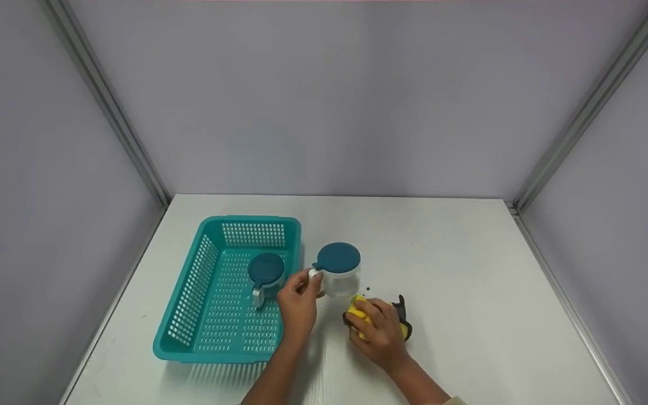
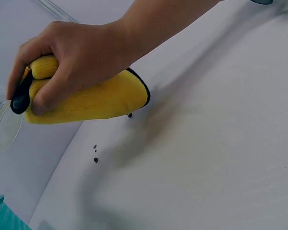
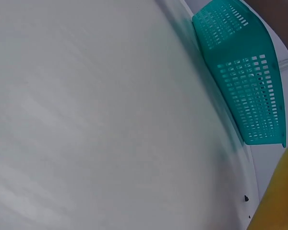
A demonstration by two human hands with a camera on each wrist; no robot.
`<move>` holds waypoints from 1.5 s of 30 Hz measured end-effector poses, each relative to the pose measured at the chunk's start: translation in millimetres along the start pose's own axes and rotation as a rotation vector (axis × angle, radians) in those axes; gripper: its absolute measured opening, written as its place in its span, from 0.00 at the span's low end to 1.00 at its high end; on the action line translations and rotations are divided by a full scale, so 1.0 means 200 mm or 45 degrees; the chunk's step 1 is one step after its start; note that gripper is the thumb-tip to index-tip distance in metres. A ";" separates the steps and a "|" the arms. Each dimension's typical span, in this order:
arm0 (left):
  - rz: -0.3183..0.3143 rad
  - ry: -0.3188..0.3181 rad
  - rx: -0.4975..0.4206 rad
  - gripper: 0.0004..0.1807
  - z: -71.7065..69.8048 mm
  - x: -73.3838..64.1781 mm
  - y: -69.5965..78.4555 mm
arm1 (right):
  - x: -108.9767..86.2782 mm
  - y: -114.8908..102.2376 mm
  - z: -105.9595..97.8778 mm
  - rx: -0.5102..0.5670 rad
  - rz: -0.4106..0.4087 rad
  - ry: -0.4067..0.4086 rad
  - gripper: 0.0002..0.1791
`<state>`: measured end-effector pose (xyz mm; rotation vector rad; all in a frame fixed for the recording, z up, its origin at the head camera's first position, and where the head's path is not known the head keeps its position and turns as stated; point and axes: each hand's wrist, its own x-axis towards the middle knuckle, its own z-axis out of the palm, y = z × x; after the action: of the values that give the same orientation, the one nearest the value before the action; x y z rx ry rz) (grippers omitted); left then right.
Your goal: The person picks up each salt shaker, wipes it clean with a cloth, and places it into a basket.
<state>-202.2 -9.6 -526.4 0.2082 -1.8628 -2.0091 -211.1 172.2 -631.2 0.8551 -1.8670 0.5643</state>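
Observation:
My left hand (image 1: 300,304) pinches the white handle of a clear jar (image 1: 342,283) with a dark blue lid (image 1: 338,257), beside the basket's right side. Just to the right, my right hand (image 1: 379,336) grips a bunched yellow cloth (image 1: 359,311) with black edging. In the left wrist view, the right hand's (image 2: 81,55) fingers curl over the folded cloth (image 2: 93,103), and part of the jar (image 2: 7,129) shows at the left edge. The right wrist view catches only a strip of the cloth (image 3: 278,196).
A teal perforated basket (image 1: 175,304) stands on the left of the white table (image 1: 470,292). Inside it sits a similar jar with a blue lid (image 1: 266,268) and a handle (image 1: 258,297). Several small dark crumbs (image 2: 96,160) lie on the table near the cloth. Grey walls surround the table.

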 end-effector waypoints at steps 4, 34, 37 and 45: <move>-0.009 0.015 -0.008 0.11 -0.02 0.02 0.01 | -0.03 0.07 0.00 0.048 0.197 -0.061 0.13; 0.121 0.135 -0.020 0.12 -0.23 0.07 0.09 | -0.23 0.22 0.06 0.201 0.684 -0.289 0.21; 0.138 0.164 -0.013 0.13 -0.28 0.08 0.10 | -0.23 0.22 0.07 0.204 0.678 -0.279 0.22; 0.193 0.268 0.045 0.14 -0.44 0.11 0.11 | -0.23 0.22 0.07 0.188 0.673 -0.282 0.22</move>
<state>-186.8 -100.3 -509.5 0.2686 -1.7296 -1.7816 -239.3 205.4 -678.3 0.5236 -2.2927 0.9728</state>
